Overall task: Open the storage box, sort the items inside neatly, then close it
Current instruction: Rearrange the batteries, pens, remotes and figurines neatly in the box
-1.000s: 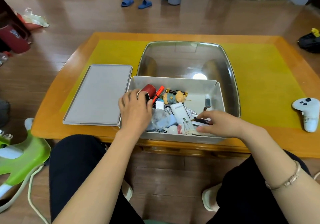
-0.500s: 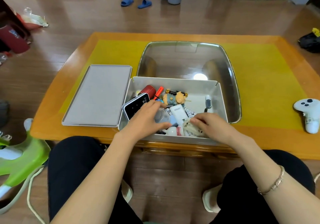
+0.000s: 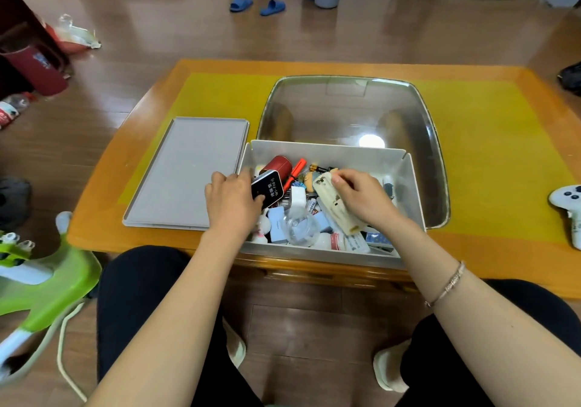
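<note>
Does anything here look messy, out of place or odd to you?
Yes: the storage box holds a loose jumble, small items piled at all angles and unsorted. Its lid lies off, flat on the table beside it. A white game controller sits alone at the table's right edge. Nothing looks spilled or broken.

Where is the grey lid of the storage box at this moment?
In the head view the grey lid lies flat on the table, left of the open storage box, beside the left hand.
</note>
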Tool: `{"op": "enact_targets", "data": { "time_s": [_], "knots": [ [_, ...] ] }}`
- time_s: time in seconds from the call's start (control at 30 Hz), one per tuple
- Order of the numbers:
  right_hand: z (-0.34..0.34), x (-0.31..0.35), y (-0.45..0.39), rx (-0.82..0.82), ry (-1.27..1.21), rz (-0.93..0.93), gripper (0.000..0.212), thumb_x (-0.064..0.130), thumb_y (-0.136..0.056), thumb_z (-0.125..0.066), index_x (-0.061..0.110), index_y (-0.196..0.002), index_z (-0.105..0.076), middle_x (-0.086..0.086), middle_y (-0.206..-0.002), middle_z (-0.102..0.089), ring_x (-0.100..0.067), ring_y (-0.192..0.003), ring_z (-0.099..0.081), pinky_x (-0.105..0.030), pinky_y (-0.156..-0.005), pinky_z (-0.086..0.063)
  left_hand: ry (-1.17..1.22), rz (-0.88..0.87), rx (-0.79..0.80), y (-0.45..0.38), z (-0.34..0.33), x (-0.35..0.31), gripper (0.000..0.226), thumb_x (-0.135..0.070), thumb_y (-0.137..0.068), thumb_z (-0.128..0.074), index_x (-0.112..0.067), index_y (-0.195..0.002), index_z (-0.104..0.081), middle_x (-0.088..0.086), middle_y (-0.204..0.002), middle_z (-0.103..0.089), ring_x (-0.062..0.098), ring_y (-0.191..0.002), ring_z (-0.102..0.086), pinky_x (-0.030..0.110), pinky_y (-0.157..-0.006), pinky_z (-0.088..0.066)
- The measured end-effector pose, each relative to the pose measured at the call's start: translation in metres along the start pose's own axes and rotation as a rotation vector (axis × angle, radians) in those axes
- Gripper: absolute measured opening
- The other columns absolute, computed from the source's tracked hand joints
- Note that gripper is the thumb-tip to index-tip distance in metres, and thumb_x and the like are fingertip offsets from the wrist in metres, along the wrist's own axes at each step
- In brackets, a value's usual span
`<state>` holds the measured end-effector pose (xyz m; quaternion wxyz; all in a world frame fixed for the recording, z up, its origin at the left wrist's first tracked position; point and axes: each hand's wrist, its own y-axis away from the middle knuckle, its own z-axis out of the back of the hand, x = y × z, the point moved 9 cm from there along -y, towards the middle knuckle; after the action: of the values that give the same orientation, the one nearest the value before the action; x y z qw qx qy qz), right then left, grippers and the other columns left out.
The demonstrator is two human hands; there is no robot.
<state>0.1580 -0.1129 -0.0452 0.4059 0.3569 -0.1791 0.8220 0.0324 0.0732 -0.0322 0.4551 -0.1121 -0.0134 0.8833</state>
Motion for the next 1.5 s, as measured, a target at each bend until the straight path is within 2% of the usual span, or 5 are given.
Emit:
{"op": "enact_targets", "data": {
  "time_s": [0.2,0.47,0.97,1.23,1.5],
  "knots": [
    [-0.013,-0.008,-0.003,0.069,0.122,0.028,0.019,0.014,-0.094,-0.054,0.020,-0.098,-0.072,0.006,-0.101,-0.063,0.006,-0.076,-0.049,-0.013,-0.071,-0.036,0.176,0.062,-0.105,0.010,0.009,0.005,0.026,-0.026,-0.095,-0.055,-0.005,-0.110,-0.053,0.015,-0.107,-0.060,0.031,-0.101,-0.048,0.034,-0.069,-0.034],
    [-0.028,-0.024,-0.037,0.183,0.312,-0.055,0.048,0.008,-0.091,-0.052,0.012,-0.138,-0.045,-0.011,-0.134,-0.046,-0.030,-0.126,-0.040,-0.037,-0.108,-0.032,0.203,0.102,-0.147,0.013,0.012,0.007,0.031,-0.017,-0.093,-0.056,-0.009,-0.122,-0.045,0.014,-0.116,-0.049,0.028,-0.099,-0.053,0.030,-0.063,-0.039],
    [-0.035,0.033,-0.022,0.042,0.262,0.216,0.027,0.007,-0.090,-0.053,0.022,-0.104,-0.070,0.003,-0.119,-0.062,-0.016,-0.112,-0.047,-0.036,-0.097,-0.038,0.334,0.028,-0.094,0.008,0.012,0.014,0.034,-0.012,-0.093,-0.057,-0.009,-0.126,-0.050,0.017,-0.120,-0.050,0.030,-0.111,-0.050,0.032,-0.083,-0.043],
    [-0.085,0.071,-0.015,0.376,0.326,0.283,0.021,0.025,-0.088,-0.059,0.021,-0.106,-0.068,0.004,-0.106,-0.068,-0.014,-0.097,-0.060,-0.033,-0.083,-0.049,0.334,-0.052,0.040,0.012,0.011,0.019,0.045,-0.010,-0.088,-0.063,-0.015,-0.131,-0.048,0.013,-0.126,-0.045,0.031,-0.117,-0.047,0.042,-0.095,-0.045],
    [-0.124,0.096,-0.005,0.510,0.637,0.349,0.033,0.050,-0.090,-0.048,0.032,-0.110,-0.067,0.002,-0.101,-0.065,-0.024,-0.106,-0.042,-0.039,-0.080,-0.023,0.434,-0.129,0.098,0.026,0.002,0.027,0.050,-0.007,-0.091,-0.058,-0.020,-0.137,-0.044,0.006,-0.132,-0.040,0.024,-0.115,-0.051,0.028,-0.099,-0.039]
  ]
}}
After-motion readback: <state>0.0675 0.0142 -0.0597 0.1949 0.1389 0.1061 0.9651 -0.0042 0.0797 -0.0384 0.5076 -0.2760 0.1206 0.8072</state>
